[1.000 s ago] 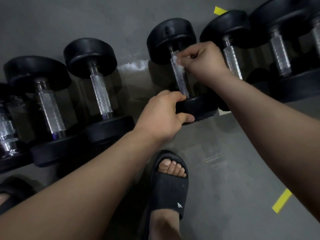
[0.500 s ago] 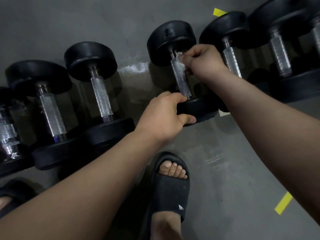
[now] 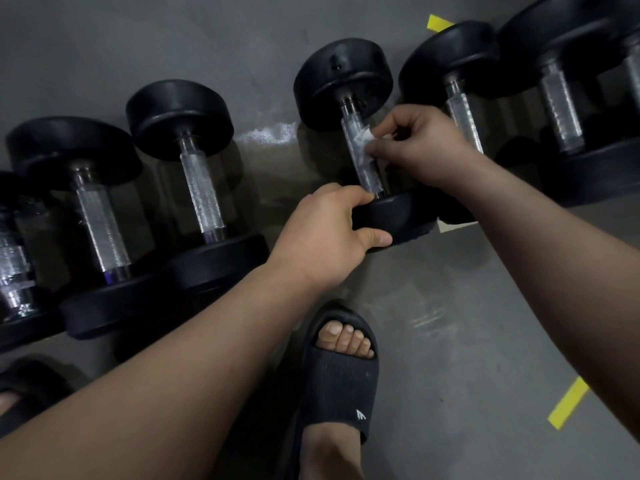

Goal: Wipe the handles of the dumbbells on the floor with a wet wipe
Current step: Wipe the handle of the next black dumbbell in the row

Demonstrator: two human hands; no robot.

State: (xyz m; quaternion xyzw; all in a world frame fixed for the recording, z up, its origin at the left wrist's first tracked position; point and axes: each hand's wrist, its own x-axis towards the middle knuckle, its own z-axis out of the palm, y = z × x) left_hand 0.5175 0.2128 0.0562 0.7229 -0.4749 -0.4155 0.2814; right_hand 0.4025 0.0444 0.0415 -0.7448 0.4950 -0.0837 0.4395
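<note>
There, my left hand (image 3: 325,237) gripped the near head (image 3: 398,216) of the dumbbell (image 3: 343,81), fingers over its top edge, thumb below. My right hand (image 3: 422,147) pinched the wipe (image 3: 363,142) against the upper half of the handle (image 3: 373,178). The dumbbell lay on the floor (image 3: 450,306), in a row with other dumbbells (image 3: 194,174), just beyond my slide (image 3: 341,386).

dumbbells (image 3: 204,199) lie in a row on the floor (image 3: 467,306). left grip (image 3: 325,240) on the middle dumbbell's (image 3: 343,77) near end; right grip (image 3: 422,147) and wet wipe (image 3: 363,143) behind, on its handle (image 3: 372,178).
</note>
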